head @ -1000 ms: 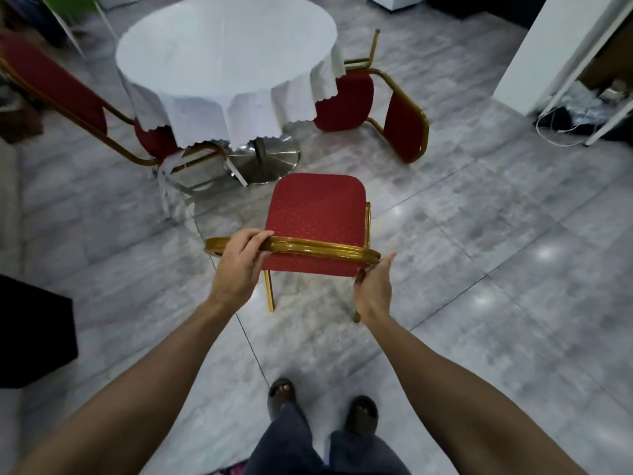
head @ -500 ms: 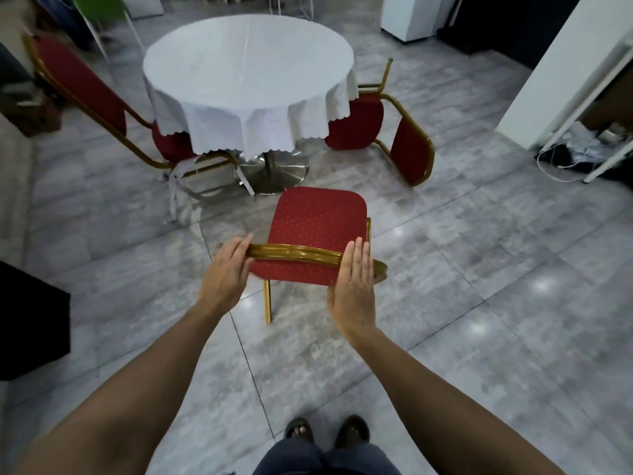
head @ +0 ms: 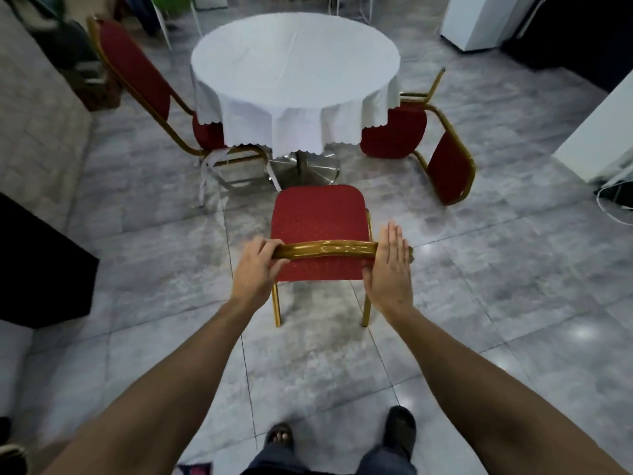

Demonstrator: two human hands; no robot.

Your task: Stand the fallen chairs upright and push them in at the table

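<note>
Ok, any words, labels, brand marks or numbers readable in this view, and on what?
None can be read.
Red upholstered chair with gold metal frame under both hands: only a dot pattern on the fabric, no label visible.
Round table's white tablecloth: plain.
White cabinet at the far right: no marking visible.
Small patterned object at the bottom edge: too blurred to tell.
</note>
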